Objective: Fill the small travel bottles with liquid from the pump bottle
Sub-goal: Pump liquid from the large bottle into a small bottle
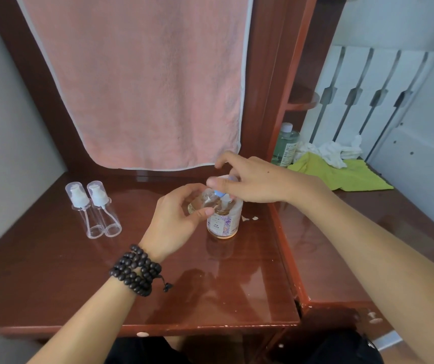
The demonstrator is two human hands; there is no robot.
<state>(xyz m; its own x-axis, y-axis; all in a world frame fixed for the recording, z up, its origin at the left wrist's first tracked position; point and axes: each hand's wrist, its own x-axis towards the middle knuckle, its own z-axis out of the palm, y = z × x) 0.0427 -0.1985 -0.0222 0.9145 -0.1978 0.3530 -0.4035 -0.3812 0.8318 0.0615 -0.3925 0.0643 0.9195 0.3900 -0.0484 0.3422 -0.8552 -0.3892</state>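
Observation:
The pump bottle (223,224) stands upright in the middle of the dark red wooden desk (52,271), holding amber liquid behind a white flowered label. My right hand (258,181) rests on its pump head, whose light blue spout (218,192) shows under my fingers. My left hand (177,214) holds a small clear travel bottle (200,204) against the spout, thumb and fingers curled round it; some amber liquid shows inside. Two more clear travel bottles (85,206) (105,206) with white spray tops and clear caps lie side by side at the left of the desk.
A pink towel (137,80) hangs over the back panel behind the bottles. To the right, on a side surface, lie a green cloth (342,174), crumpled white tissue (329,152) and a green-tinted bottle (285,145). Small white scraps (248,218) lie beside the pump bottle.

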